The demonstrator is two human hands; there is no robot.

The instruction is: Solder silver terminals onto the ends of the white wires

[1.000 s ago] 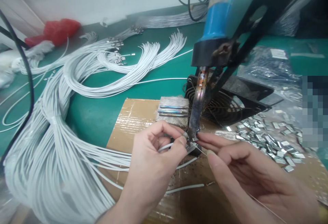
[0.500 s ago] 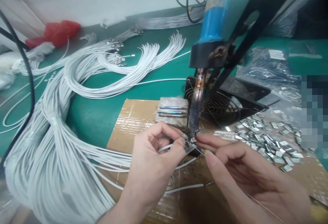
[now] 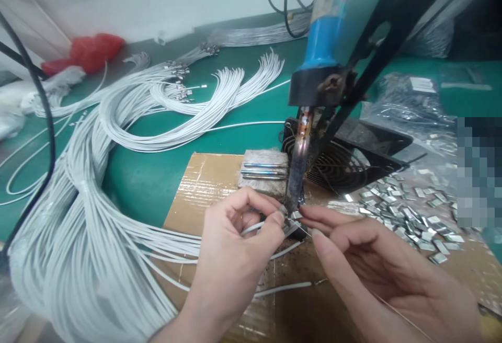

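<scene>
Between thumb and index finger, my left hand (image 3: 235,254) pinches the end of a white wire (image 3: 252,228), right under the hot end of an upright soldering iron (image 3: 301,152). A small shiny metal terminal (image 3: 296,215) sits at the iron's tip, between the fingertips of both hands. My right hand (image 3: 376,259) is closed on a thin strand of solder wire (image 3: 403,318), which passes under the palm and points at the tip. The exact contact between wire, terminal and tip is too small to make out. Another white wire (image 3: 284,287) with a bared end lies below.
A thick bundle of white wires (image 3: 84,175) fills the left. Many loose metal terminals (image 3: 415,217) lie at right on the cardboard (image 3: 196,175). Behind the iron stands a black fan (image 3: 353,149); a grey block (image 3: 261,183) with metal rods is beside it. A black bracket holds the iron.
Both hands stay almost where they were at the iron's tip. The view shifts very slightly; nothing is taken up or let go.
</scene>
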